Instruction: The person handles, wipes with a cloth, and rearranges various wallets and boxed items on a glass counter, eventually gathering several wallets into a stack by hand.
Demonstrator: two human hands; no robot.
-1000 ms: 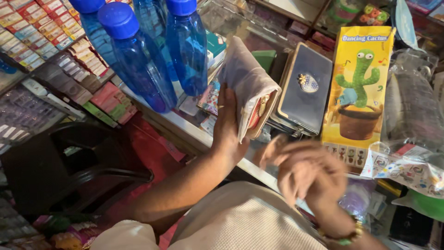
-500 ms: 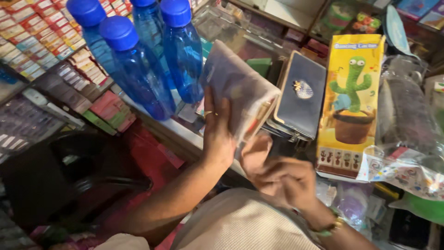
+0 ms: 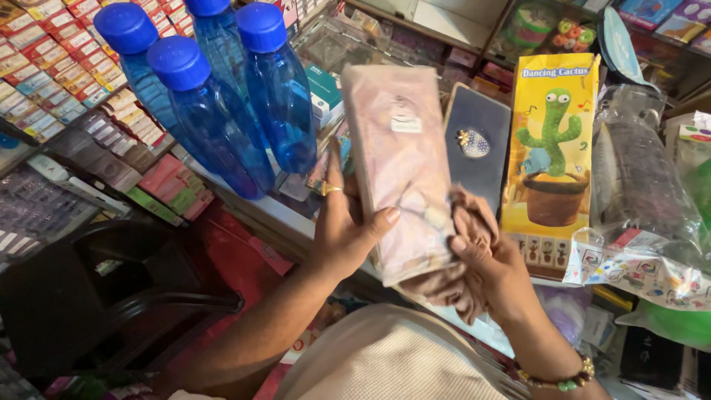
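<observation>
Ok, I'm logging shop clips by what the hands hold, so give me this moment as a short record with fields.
setting: shop counter crowded with goods
left hand: grips a flat pink patterned packet from its left edge, thumb on the front, held upright
right hand: bunches a pinkish-brown cloth against the packet's lower right edge
left of the packet: four blue plastic bottles with blue caps
right of the packet: dark blue flat case, then a yellow toy box showing a cactus
wrist: beaded bracelet on the right
</observation>
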